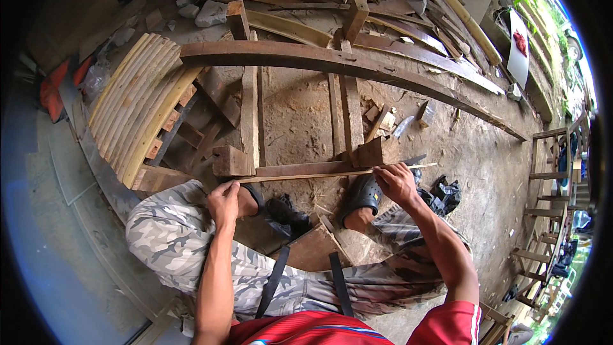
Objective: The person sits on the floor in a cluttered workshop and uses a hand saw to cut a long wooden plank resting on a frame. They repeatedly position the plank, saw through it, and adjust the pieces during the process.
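Note:
A thin, pale wooden strip (pixel 306 177) runs sideways in front of me, along the near side of a wooden frame (pixel 290 169). My left hand (pixel 223 203) pinches it at its left end, beside a square wooden block (pixel 230 161). Closer to its other end, my right hand (pixel 394 182) has its fingers closed on the strip, just below the right block (pixel 378 151). The strip's tip sticks out past that hand. A dark, narrow flat piece (pixel 415 160) shows beyond the right fingers; what it is I cannot make out.
A long dark beam (pixel 357 66) lies across the frame's far uprights. Slatted wood (pixel 137 99) stands at the left. Scrap boards (pixel 440 32) are heaped at the back, offcuts (pixel 382 118) beyond the right block. A black plastic bag (pixel 445 195) lies near my right shoe (pixel 364 193).

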Demonstrator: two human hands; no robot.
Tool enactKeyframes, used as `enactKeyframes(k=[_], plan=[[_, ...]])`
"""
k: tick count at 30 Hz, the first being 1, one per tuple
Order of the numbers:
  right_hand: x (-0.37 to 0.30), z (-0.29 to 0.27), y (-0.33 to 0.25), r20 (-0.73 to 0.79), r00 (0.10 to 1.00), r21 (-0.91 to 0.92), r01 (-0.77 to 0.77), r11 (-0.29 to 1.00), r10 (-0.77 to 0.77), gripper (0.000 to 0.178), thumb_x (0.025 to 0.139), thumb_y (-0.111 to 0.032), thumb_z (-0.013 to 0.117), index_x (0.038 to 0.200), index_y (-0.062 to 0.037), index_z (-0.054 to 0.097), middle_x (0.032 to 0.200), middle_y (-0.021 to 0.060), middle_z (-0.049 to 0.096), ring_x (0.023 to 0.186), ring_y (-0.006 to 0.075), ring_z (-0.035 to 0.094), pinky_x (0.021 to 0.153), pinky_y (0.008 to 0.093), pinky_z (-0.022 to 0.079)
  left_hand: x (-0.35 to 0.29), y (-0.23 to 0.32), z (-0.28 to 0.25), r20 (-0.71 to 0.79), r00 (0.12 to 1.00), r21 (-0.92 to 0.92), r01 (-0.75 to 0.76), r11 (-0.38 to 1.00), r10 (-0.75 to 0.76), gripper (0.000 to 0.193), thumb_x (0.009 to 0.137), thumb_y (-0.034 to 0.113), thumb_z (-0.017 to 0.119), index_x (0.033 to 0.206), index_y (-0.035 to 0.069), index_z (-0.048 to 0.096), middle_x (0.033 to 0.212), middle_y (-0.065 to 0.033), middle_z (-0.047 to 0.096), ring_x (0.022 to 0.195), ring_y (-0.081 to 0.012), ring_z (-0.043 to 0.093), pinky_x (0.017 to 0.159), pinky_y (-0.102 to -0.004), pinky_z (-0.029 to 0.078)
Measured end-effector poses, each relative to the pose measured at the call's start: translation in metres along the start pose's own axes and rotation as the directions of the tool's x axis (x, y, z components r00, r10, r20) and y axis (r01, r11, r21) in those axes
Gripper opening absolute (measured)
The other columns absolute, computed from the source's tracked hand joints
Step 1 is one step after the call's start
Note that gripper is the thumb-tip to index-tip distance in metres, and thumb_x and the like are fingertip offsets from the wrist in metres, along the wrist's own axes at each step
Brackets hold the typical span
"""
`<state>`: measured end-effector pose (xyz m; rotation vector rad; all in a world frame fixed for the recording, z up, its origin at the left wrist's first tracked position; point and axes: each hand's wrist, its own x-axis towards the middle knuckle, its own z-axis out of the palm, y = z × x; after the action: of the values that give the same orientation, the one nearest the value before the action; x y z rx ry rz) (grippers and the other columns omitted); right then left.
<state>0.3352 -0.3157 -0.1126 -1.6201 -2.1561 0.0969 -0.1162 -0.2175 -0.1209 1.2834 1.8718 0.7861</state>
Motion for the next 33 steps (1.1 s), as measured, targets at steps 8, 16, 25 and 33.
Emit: enactKeyframes(k=[8,16,25,33], plan=[[0.0,0.0,-0.002,-0.004,1.0,-0.018,-0.01,1.0,0.01,0.019,0.08,-0.012,0.074,0.099,-0.0107,0.071,0.092,0.0026,0.071,0.082,0.0218,0.066,0.076,0.0355,0.05,0.002,-0.004,0.0,0.018,0.999,-0.096,0.051,0.994,-0.05,0.025,0.088,0.017,0.076,0.102,-0.004,0.076,0.078,-0.0046,0.07,0.071,-0.0109,0.059,0.066,-0.0271,0.047],[-0.002,-0.002,0.0,-0.012,1.0,-0.021,0.001,1.0,-0.002,0.018,0.08,-0.012,0.075,0.098,-0.011,0.071,0.09,0.0024,0.07,0.079,0.0216,0.065,0.073,0.0353,0.049,-0.002,0.007,-0.001,0.022,0.998,-0.089,0.059,0.994,-0.057,0.024,0.087,0.015,0.076,0.101,-0.004,0.076,0.081,-0.0066,0.073,0.073,-0.0113,0.062,0.069,-0.0273,0.049],[0.003,-0.002,-0.003,-0.02,1.0,-0.027,-0.003,1.0,0.003,0.018,0.08,-0.011,0.075,0.098,-0.0114,0.072,0.086,0.0022,0.069,0.076,0.022,0.064,0.071,0.0352,0.049,0.0,0.002,-0.002,0.006,0.998,-0.088,0.056,0.995,-0.056,0.023,0.086,0.017,0.077,0.098,-0.003,0.077,0.087,-0.0104,0.077,0.077,-0.0131,0.067,0.074,-0.0288,0.053],[0.002,-0.002,-0.004,-0.006,1.0,-0.031,0.0,1.0,0.0,0.02,0.08,-0.012,0.074,0.1,-0.0108,0.071,0.086,0.0032,0.068,0.079,0.0228,0.065,0.073,0.0363,0.049,0.0,0.002,-0.001,0.02,0.999,-0.034,0.048,0.998,-0.048,0.025,0.088,0.017,0.075,0.101,-0.004,0.076,0.089,-0.0126,0.077,0.078,-0.0149,0.069,0.075,-0.0292,0.054]])
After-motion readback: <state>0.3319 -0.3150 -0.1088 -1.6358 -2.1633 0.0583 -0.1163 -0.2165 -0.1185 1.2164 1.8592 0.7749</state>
